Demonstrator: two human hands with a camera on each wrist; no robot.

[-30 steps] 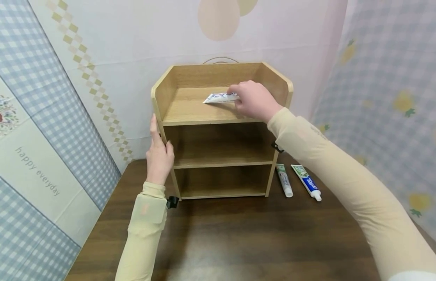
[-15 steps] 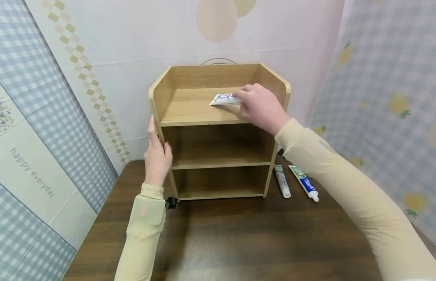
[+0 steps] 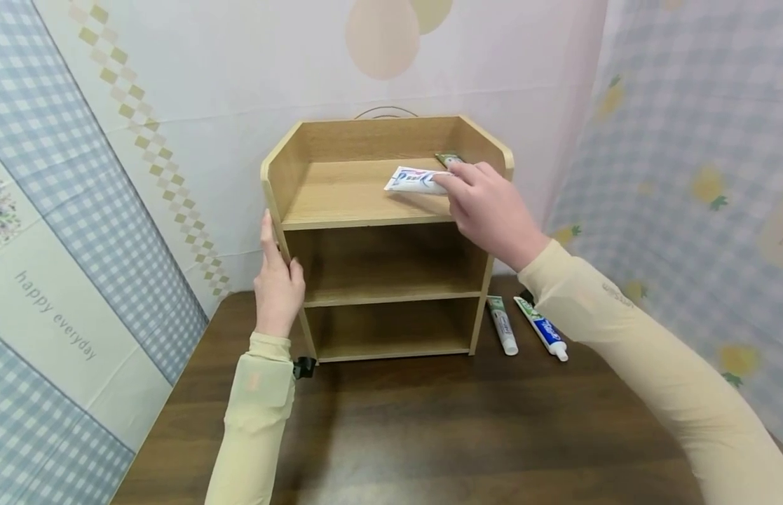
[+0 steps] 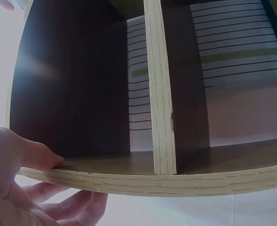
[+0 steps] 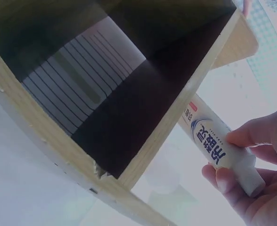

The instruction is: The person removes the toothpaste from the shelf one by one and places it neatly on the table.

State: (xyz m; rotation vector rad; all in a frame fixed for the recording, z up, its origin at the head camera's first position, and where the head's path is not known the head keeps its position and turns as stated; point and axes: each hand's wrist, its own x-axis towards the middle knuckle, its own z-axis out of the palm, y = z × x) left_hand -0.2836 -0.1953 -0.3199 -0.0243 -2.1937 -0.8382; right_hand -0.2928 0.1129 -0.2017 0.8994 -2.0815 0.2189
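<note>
A three-level wooden shelf (image 3: 372, 223) stands upright on the table. My left hand (image 3: 278, 294) grips its left side panel; in the left wrist view the thumb (image 4: 43, 155) lies on the inner face and the fingers (image 4: 75, 207) on the outer. My right hand (image 3: 492, 210) pinches a white toothpaste tube (image 3: 411, 180) near its cap end, over the right part of the top level. Blue lettering on this tube (image 5: 209, 136) shows in the right wrist view. Behind that hand a green tube (image 3: 448, 159) lies at the back right of the top level, partly hidden.
Two more toothpaste tubes lie on the table right of the shelf: a green and grey one (image 3: 503, 326) beside it and a green, white and blue one (image 3: 542, 330) farther right. Patterned cloth (image 3: 505, 56) hangs behind and on both sides of the brown table (image 3: 391, 428).
My right hand has moved right and slightly nearer with the white toothpaste tube, uncovering the green tube at the back. My left hand keeps its grip on the shelf's side. The head view has shifted slightly.
</note>
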